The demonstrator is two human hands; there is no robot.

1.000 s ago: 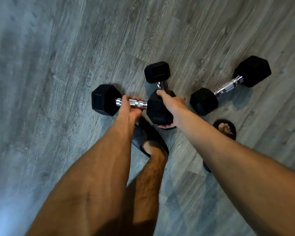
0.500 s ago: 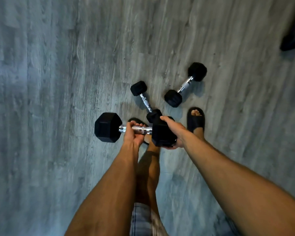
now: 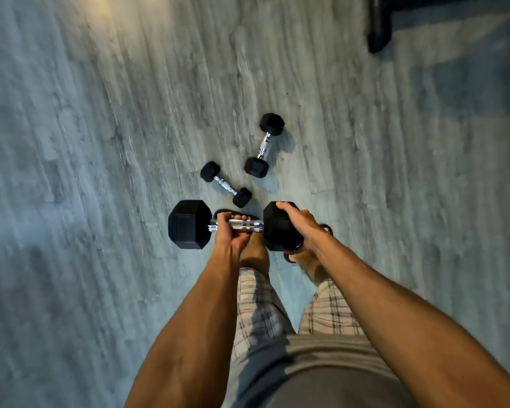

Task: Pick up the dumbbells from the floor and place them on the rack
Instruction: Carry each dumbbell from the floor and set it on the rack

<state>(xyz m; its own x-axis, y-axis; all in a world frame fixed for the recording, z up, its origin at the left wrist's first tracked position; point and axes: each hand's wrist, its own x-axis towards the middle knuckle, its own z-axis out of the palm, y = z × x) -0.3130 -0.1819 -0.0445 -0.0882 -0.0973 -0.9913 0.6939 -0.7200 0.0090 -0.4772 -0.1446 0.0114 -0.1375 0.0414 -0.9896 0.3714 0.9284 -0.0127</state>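
A large black hex dumbbell (image 3: 189,224) with a chrome handle hangs level above the floor, held by both hands. My left hand (image 3: 228,231) is wrapped around the handle near its left head. My right hand (image 3: 302,223) cups the right head from the outside. Two smaller black hex dumbbells lie on the floor beyond it: one dumbbell (image 3: 226,184) just ahead, the other dumbbell (image 3: 264,145) further off to the right. A black frame part (image 3: 379,25), possibly the rack's foot, shows at the top right.
Grey wood-look floor (image 3: 100,172) stretches all around. My legs in plaid shorts (image 3: 259,301) and feet in dark sandals stand directly under the held dumbbell.
The big dumbbell has risen well off the floor in both hands as I straightened up. The small dumbbells now look farther away, and the dark frame has come into view.
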